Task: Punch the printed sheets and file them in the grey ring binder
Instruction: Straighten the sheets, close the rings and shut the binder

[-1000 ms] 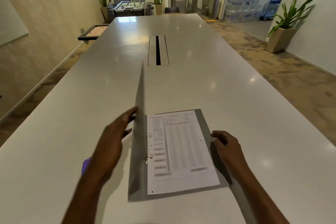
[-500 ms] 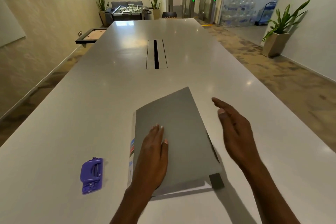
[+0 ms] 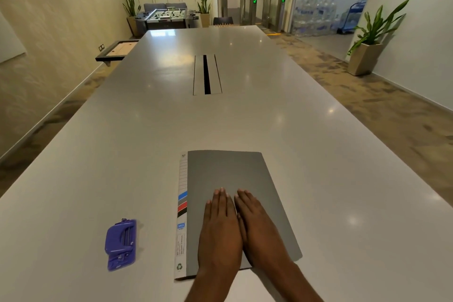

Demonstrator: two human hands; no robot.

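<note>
The grey ring binder [image 3: 230,174] lies closed and flat on the white table [image 3: 147,154] in front of me, its labelled spine strip along the left edge. My left hand [image 3: 219,228] and my right hand [image 3: 257,228] rest palm-down side by side on the lower half of its cover, fingers straight and together. The printed sheets are hidden inside the binder. A purple hole punch [image 3: 120,244] sits on the table to the left of the binder, apart from both hands.
A cable slot [image 3: 207,75] runs along the table's middle farther out. The long table stretches ahead; a wall is on the left and carpeted floor with a potted plant [image 3: 367,49] on the right.
The binder cover swung from upright to fully closed over the sheets. My left hand pressed it down, and my right hand came onto the cover beside it.
</note>
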